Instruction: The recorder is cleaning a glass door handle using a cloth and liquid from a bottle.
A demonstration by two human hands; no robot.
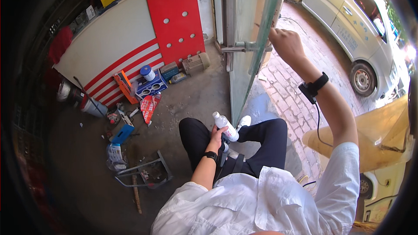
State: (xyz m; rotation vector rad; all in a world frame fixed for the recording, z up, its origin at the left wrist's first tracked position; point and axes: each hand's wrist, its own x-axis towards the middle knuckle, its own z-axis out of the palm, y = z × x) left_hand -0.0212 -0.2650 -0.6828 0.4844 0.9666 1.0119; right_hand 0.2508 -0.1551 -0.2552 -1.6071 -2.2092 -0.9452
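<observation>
Head view: the left hand (216, 135) wraps closed around a light, smooth white plastic bottle (226, 127) at mid-body, while the right hand (285, 43) grips the glass door (250, 39) edge.

1. We see hard daylight on the right, glaring off the van (348, 21).
2. We find the left dim, shadowed.
3. Fisheye bends edges; the rim is black.

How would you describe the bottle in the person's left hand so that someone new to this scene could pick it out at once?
Start at the glass door in the middle of the view and drop down its edge to the person's dark-trousered knees. There the left hand grips a small white plastic bottle with a white cap, tilted up to the left. The other containers all lie far left by the red-and-white panel.
</observation>
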